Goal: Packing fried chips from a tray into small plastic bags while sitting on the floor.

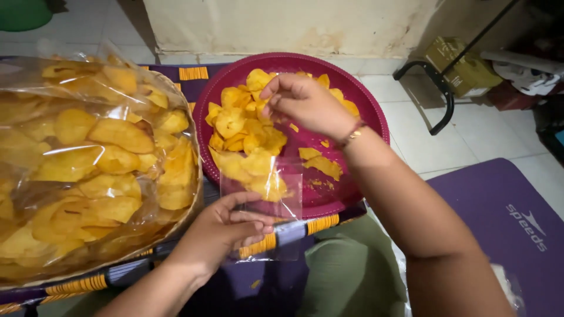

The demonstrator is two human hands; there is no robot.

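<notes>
Bagging chips: left hand pinching a small clear pouch open at the near rim of the maroon tray; right hand closed on yellow chips farther in; next, probably, dropping them cleanly into the pouch mouth; large filled chip bag at left.

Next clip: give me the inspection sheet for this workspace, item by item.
Surface: dark cloth with orange stripes under the tray, tiled floor beyond.
Job's things: round maroon tray with loose yellow chips; small clear bag, held open at the tray's near edge.
Clutter: large clear sack of chips at left.
Grippers: left hand grips the small clear bag; right hand pinches chips over the tray, bracelet on the wrist.
Cables: nothing seen.
Surroundings: purple mat, black metal frame, cardboard box, stained wall.
</notes>
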